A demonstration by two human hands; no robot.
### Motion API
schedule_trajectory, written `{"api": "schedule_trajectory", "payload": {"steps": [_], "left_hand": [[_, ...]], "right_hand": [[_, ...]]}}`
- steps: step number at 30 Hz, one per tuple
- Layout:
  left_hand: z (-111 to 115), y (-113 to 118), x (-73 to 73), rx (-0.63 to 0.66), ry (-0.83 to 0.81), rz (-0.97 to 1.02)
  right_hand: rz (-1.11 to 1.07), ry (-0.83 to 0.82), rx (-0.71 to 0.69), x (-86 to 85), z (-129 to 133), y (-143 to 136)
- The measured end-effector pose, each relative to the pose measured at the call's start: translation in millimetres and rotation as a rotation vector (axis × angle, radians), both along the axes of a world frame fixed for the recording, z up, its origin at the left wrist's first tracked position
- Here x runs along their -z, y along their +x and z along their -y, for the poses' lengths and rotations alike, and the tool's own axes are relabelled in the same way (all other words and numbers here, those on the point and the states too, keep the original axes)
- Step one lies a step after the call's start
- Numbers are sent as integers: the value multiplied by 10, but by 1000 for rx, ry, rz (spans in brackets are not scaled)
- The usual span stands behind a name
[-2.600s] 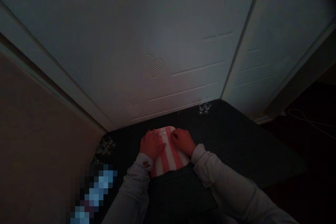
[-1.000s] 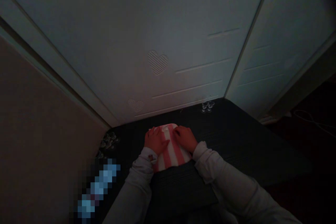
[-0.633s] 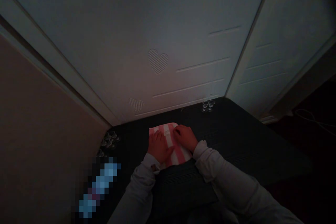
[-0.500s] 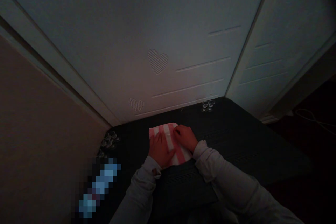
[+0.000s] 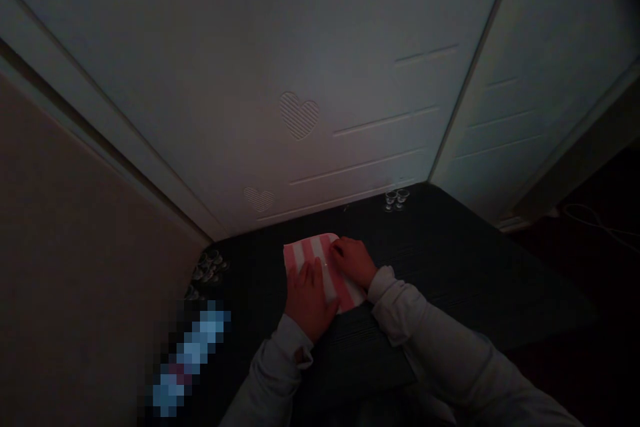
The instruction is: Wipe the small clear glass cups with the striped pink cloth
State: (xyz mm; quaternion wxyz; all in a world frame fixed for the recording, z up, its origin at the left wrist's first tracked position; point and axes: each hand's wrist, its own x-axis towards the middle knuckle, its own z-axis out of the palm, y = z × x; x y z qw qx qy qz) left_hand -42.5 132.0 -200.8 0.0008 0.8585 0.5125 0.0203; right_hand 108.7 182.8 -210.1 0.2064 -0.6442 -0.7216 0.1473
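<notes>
A flat piece with pink and white stripes (image 5: 306, 250) lies on the dark table; I cannot tell whether it is cloth or a bag. My left hand (image 5: 309, 300) rests flat on its lower left part, fingers stretched out and a little apart. At its upper right edge, my right hand (image 5: 354, 260) is closed, with the fingertips pinched against the striped surface. A small bright glint shows on the piece between my two hands. The part under my palms is hidden.
The dark wood-grained table (image 5: 460, 267) meets a pale panel with heart patterns (image 5: 299, 117). Two small stemmed glasses (image 5: 397, 200) stand at the back edge. Several more glasses (image 5: 210, 267) cluster at the left by the wall. A blurred bluish patch (image 5: 193, 353) lies at lower left.
My left hand has slid down and slightly right over the striped piece, baring more of its upper left stripes. The right hand stays at the edge. The scene looks a bit darker.
</notes>
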Motion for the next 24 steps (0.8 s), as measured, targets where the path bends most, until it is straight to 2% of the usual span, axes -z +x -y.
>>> {"api": "schedule_trajectory", "payload": {"steps": [24], "left_hand": [[251,136,-64,-24,135,-44]], "right_hand": [[-1,-2,-6,26,-17,5]]}}
